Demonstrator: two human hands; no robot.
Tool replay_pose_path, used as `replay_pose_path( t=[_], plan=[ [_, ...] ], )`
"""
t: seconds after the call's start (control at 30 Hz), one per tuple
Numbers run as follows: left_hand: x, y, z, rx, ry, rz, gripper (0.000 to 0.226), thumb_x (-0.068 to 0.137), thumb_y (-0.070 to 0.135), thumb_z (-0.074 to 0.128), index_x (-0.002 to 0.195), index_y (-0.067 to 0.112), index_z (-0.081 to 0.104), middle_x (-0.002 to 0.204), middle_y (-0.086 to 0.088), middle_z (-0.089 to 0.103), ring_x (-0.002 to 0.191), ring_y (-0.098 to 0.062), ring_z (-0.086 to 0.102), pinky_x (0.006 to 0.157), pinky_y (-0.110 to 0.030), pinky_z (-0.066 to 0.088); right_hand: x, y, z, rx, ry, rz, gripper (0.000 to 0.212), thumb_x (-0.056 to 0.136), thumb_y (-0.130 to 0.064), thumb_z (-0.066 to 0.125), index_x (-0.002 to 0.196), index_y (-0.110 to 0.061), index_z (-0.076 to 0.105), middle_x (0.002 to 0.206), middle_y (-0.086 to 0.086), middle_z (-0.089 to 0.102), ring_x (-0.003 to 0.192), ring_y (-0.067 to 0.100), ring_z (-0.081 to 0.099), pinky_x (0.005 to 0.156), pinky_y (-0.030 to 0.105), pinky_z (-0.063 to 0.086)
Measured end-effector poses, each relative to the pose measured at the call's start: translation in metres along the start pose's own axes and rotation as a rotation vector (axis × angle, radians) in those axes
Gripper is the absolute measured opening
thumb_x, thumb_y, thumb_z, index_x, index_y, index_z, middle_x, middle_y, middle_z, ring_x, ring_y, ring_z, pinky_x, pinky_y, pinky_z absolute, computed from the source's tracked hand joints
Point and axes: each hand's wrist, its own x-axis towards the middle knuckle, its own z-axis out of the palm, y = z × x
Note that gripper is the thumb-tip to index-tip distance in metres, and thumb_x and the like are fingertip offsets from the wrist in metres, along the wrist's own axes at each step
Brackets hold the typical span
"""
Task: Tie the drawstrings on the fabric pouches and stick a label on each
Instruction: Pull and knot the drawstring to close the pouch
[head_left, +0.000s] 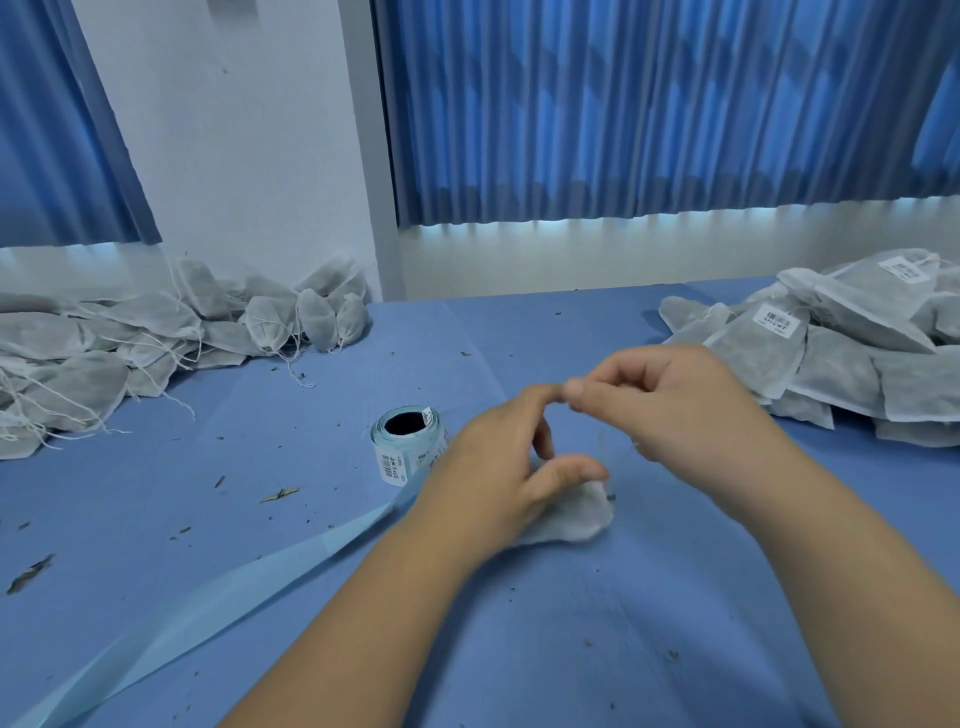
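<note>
The tablecloth (208, 467) is mid blue, speckled with dark brown-green flecks (280, 494). The pleated curtains (649, 104) show alternating bright and deep blue stripes against a white wall (234, 130). The heaped pouches (156, 332) are grey-white with white strings (176, 400). The pouch (576, 519) at centre is white, its drawstring (602, 447) pale. The label roll (410, 441) and its trailing backing strip (208, 613) are pale blue. The labels (777, 321) are white with black barcodes.
</note>
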Motion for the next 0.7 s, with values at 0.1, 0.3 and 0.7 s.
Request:
replay_pose_path(
  t=[0.1, 0.3, 0.7],
  plan=[
    [-0.002, -0.001, -0.002, 0.113, -0.042, 0.037, 0.085, 0.068, 0.080, 0.040, 0.131, 0.026, 0.057, 0.109, 0.014, 0.057, 0.099, -0.003, 0.045, 0.095, -0.026, 0.036, 0.000, -0.002, -0.007, 0.127, 0.026, 0.062, 0.026, 0.082, -0.038, 0.068, 0.065, -0.017, 0.070, 0.047, -0.005, 0.035, 0.044, 0.012, 0.031, 0.044, 0.019, 0.033],
    [-0.008, 0.026, 0.012, -0.168, -0.074, 0.022, 0.031, 0.068, 0.071, 0.060, 0.096, 0.065, 0.048, 0.090, 0.032, 0.057, 0.087, 0.010, 0.052, 0.074, -0.006, 0.036, -0.001, -0.006, 0.002, 0.412, 0.029, 0.131, 0.048, 0.094, -0.035, 0.058, 0.048, -0.018, 0.059, 0.045, -0.002, 0.029, 0.038, 0.012, 0.030, 0.038, 0.018, 0.032],
    [-0.009, 0.030, 0.002, -0.477, -0.082, -0.233, 0.027, 0.082, 0.047, 0.056, 0.062, 0.031, 0.066, 0.048, 0.011, 0.054, 0.038, -0.002, 0.042, 0.041, -0.013, 0.033, 0.002, -0.002, -0.017, 0.544, 0.274, -0.057, 0.049, 0.097, -0.029, 0.053, 0.050, -0.016, 0.054, 0.046, 0.001, 0.027, 0.040, 0.014, 0.022, 0.041, 0.020, 0.021]
  ],
)
